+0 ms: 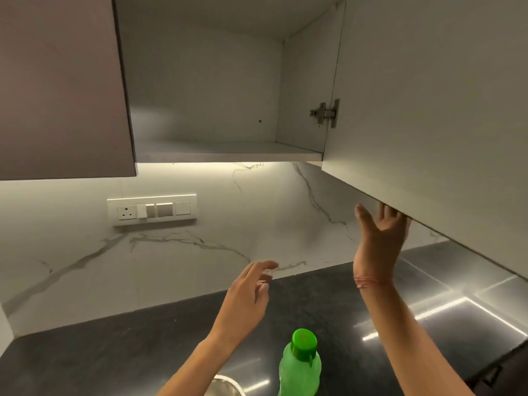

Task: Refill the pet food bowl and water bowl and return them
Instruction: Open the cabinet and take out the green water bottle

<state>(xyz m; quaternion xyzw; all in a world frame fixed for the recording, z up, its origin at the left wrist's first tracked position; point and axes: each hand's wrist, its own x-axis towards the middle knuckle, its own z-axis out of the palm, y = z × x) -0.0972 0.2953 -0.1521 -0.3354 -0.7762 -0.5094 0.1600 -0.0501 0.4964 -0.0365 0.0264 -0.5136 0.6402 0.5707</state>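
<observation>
under the open cupboard door (428, 110), right hand (380, 241) spread; left hand (245, 298) loose, empty

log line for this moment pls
right hand on open cabinet door edge | left hand free | green bottle on counter

Both hands raised, fingers spread: left (245, 292), right (378, 241).

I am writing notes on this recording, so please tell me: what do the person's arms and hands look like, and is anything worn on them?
Both forearms are bare, with no sleeves in view. The left hand has no ring, glove or band that I can see. The right hand also has no glove, but a thin reddish thread is wound a few times around its wrist. No watch shows on either arm.
</observation>
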